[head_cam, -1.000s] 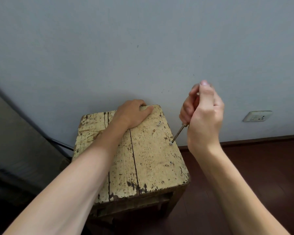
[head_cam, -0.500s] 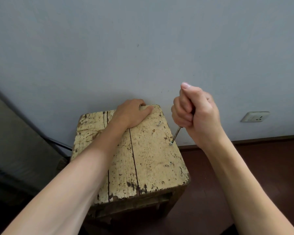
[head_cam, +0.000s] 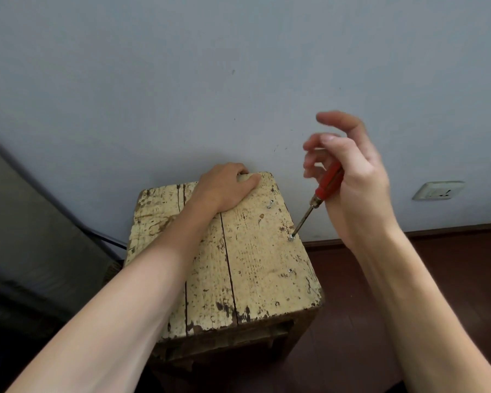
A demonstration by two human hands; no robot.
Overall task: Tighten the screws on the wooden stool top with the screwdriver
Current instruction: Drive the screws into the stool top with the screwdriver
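Note:
A worn, cream-painted wooden stool top stands against the wall. My left hand rests flat on its far edge, fingers over the back. My right hand loosely holds the red-handled screwdriver, fingers partly spread and curled around the handle. The tool is tilted, and its tip sits in a screw near the right edge. A second screw sticks up further back, and a third screw sits nearer to me on the same edge.
A grey wall rises right behind the stool, with a white socket low on the right. Dark wooden floor lies to the right. A black cable and a grey panel are at the left.
My right hand went from a tight fist round the screwdriver to a loosened grip with fingers spread, and the red handle now shows. The tip stays on the same screw. My left hand has not moved.

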